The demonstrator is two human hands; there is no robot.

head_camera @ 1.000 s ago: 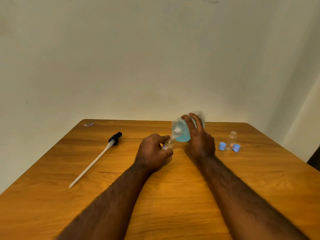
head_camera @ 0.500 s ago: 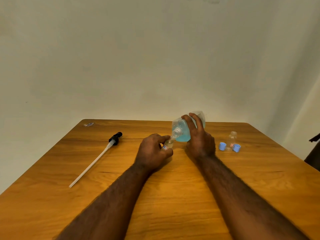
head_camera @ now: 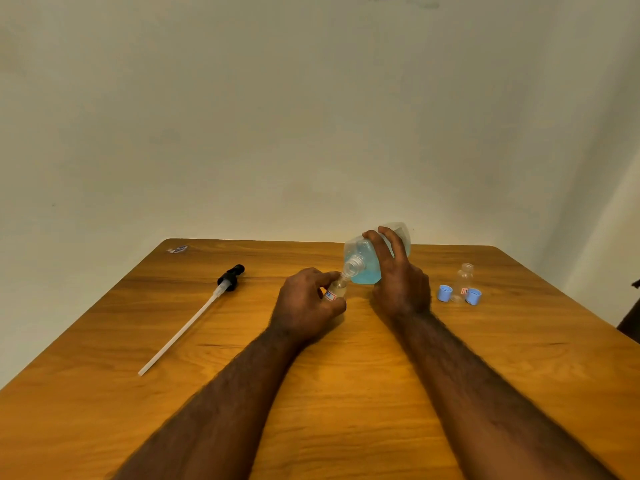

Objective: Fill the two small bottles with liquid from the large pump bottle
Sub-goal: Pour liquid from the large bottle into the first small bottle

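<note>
Centre: my left hand [head_camera: 304, 303] is gripping a small bottle [head_camera: 336, 289] and my right hand [head_camera: 398, 282] is tipping the large bottle [head_camera: 367, 265] onto its neck, and together they are blocking the middle of the table [head_camera: 346, 393].
10 o'clock: the pump [head_camera: 231, 277] is lying flat, its long tube running down toward 8 o'clock and barring a low sweep leftward.
Between pump and left hand: a broad lane is running open.
2 o'clock: the second small bottle [head_camera: 464, 282] is standing between two blue caps [head_camera: 444, 293], crowding that spot.
11 o'clock: a small wrapper [head_camera: 177, 250] is lying at the far corner.
4 to 8 o'clock: bare wood is lying open around my forearms.
</note>
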